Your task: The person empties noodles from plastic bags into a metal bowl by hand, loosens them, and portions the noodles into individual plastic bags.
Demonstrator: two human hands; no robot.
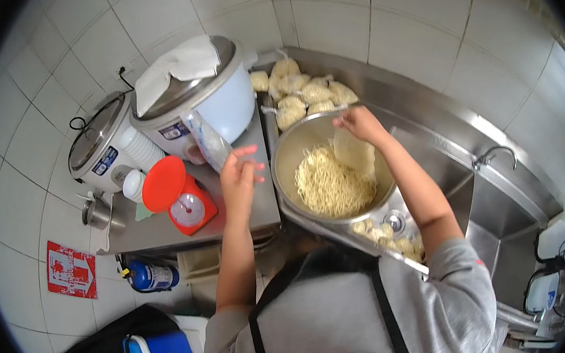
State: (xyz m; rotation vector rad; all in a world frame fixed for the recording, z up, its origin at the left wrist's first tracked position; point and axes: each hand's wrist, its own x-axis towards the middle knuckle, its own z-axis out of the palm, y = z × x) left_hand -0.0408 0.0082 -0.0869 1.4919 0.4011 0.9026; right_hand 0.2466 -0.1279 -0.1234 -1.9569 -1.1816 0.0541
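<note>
My right hand is over the far right rim of a large metal pot, its fingers pinched on a thin clear plastic bag. The bag hangs down inside the pot against a heap of pale noodles. Whether anything is inside the bag is hard to make out. Left of the pot, my left hand is raised with its fingers apart and holds nothing. Close behind it leans a long clear plastic packet against the rice cooker.
Several knotted bags of noodles lie behind the pot; more small bags sit in the sink below it. A red kitchen scale, two rice cookers and stacked white cups occupy the left counter.
</note>
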